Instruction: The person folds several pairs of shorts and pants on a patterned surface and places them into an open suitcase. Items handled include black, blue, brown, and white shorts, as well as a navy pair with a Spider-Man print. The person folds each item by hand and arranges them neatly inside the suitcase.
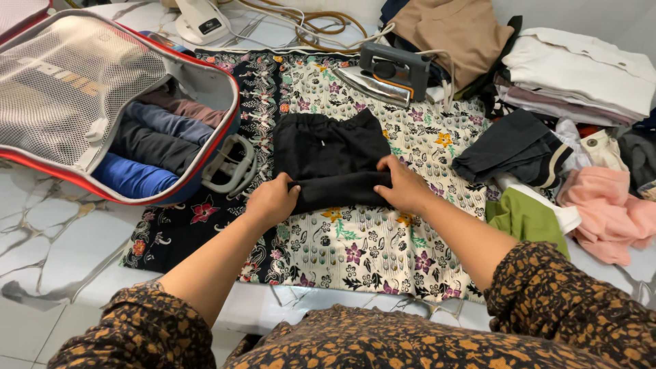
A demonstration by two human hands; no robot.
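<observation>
Black garment (331, 154) is laid flat on the floral cloth (369, 246), mid-frame, its near edge rolled up. The roll is gripped at one end by the left hand (272, 199) and at the other by the right hand (403, 186), fingers curled shut over the fabric. Open suitcase (102, 102) with rolled clothes lies left; iron (383, 72) sits behind.
</observation>
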